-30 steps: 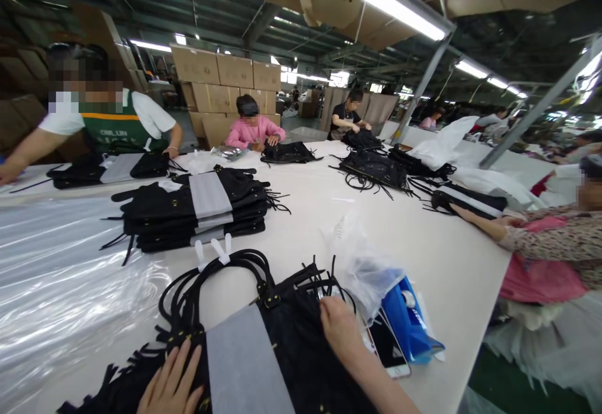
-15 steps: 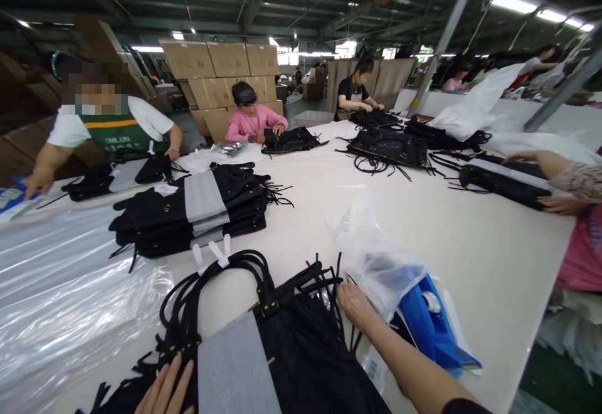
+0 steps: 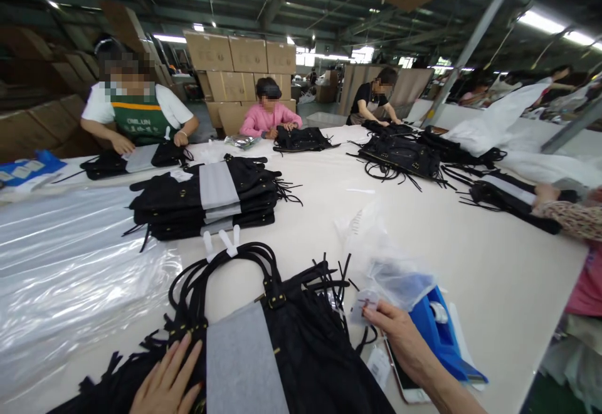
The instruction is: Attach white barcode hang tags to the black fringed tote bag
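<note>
Left hand [image 3: 168,377]: resting spread on bag [image 3: 313,348], 7 o'clock
Right hand [image 3: 396,331]: pinching clear piece [image 3: 361,305], 5 o'clock
Piece-handling: prolly needing steadiness

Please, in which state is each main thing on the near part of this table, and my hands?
Nearest black handbag: lying flat, grey band across it.
Handbag stack: banded in grey.
Clear plastic sheeting: spread flat.
Translucent plastic bag: crumpled.
Blue tape dispenser: loaded with a tape roll.
Smartphone: flat, partly hidden.
Left hand: flat on the nearest handbag.
Right hand: pinching a small translucent piece.
</note>
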Available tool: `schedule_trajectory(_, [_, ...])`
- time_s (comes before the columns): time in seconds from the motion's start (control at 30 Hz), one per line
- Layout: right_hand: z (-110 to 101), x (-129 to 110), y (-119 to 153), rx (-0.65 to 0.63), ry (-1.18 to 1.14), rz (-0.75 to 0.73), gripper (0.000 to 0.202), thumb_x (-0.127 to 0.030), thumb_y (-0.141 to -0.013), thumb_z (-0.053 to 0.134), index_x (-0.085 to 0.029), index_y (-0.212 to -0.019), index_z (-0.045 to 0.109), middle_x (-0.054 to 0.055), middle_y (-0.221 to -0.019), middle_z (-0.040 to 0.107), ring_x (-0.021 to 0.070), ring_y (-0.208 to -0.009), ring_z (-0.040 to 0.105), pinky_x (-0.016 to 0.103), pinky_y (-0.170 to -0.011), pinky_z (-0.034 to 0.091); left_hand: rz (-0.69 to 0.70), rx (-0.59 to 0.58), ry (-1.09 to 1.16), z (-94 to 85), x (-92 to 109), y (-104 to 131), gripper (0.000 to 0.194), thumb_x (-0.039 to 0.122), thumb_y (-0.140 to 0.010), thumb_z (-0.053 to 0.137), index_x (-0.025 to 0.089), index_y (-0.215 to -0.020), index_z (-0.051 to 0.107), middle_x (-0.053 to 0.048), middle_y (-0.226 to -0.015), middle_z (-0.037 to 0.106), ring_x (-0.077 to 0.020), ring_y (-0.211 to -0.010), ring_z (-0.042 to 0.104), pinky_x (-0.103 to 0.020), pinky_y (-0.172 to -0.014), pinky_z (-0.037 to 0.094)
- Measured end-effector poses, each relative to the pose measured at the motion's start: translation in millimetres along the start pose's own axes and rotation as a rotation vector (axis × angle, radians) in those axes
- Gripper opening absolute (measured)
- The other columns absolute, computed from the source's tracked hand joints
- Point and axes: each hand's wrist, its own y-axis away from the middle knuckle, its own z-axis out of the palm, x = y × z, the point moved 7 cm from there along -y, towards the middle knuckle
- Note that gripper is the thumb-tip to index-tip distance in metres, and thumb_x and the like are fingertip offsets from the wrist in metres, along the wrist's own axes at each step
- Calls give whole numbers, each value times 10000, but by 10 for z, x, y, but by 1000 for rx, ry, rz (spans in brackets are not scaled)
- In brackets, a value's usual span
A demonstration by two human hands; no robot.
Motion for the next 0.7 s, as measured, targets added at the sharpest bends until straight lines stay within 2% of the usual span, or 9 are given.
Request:
schedule_trajectory(0.07, [316, -95, 108, -84, -145, 49, 268, -359, -657, 654, -169, -846, 668, 39, -816, 660, 192, -853, 558, 317, -826, 384, -65, 50, 41, -219, 60, -96, 438, 404, -768, 359, 236, -1098, 593, -75, -1227, 529, -303, -1147, 452, -504, -913, 351])
schedule_trajectory(0.13, [685, -147, 204, -184, -260, 116, 281, -351, -629, 683, -167, -841, 672, 39, -770, 657, 174, -757, 569, 298, -746, 415, -156, 73, 204, -480, 186, -208, 423, 440, -755, 413, 236, -1067, 614, -88, -1194, 555, -330, -1157, 434, -545, -940, 313])
schedule_trajectory(0.2, [1073, -169, 302, -298, -360, 176, 300, -332, -609, 704, -170, -859, 667, 30, -736, 650, 150, -678, 567, 274, -681, 426, -241, -36, 577, -650, 400, -321, 405, 450, -756, 455, 273, -1097, 587, -48, -1234, 528, -284, -1191, 407, -477, -987, 313])
schedule_trajectory(0.27, [1428, -169, 400, -408, -423, 213, 343, -320, -600, 712, -173, -904, 655, 31, -748, 651, 148, -670, 575, 273, -679, 431, -394, -205, 1075, -724, 653, -390, 390, 443, -800, 419, 247, -1094, 585, -64, -1179, 568, -231, -1110, 491, -389, -951, 382])
schedule_trajectory(0.33, [1711, -135, 487, -500, -440, 229, 390, -311, -596, 715, -175, -955, 641, 44, -795, 657, 165, -719, 591, 291, -722, 432, -546, -259, 1548, -805, 871, -428, 457, 487, -774, 454, 167, -1067, 595, -120, -1025, 635, -230, -943, 579, -345, -793, 469])
schedule_trajectory(0.43, [1969, -17, 573, -595, -390, 221, 417, -306, -612, 711, -185, -1002, 629, 42, -799, 662, 168, -730, 600, 308, -761, 428, -666, -276, 1932, -877, 1014, -434, 482, 501, -702, 565, 105, -970, 619, -123, -830, 659, -187, -736, 591, -282, -652, 448])
schedule_trajectory(0.53, [2110, 112, 642, -722, -286, 184, 449, -352, -642, 691, -204, -1057, 602, 26, -780, 654, 159, -702, 589, 286, -696, 438, -782, -288, 2005, -843, 947, -353, 447, 513, -642, 623, 101, -815, 641, -71, -673, 633, -134, -601, 540, -247, -596, 397])
schedule_trajectory(0.6, [2161, 165, 675, -778, -179, 143, 433, -378, -660, 671, -207, -1052, 605, 15, -770, 641, 150, -690, 570, 256, -641, 429, -793, -296, 1924, -818, 869, -305, 390, 475, -600, 667, 100, -704, 638, -43, -609, 603, -119, -568, 504, -233, -577, 368])
schedule_trajectory(0.7, [2206, 214, 695, -779, -37, 108, 357, -369, -679, 652, -190, -988, 632, 3, -734, 616, 127, -647, 538, 231, -596, 411, -786, -287, 1711, -795, 759, -257, 257, 345, -541, 705, 109, -566, 606, -2, -526, 542, -101, -532, 445, -219, -537, 322])
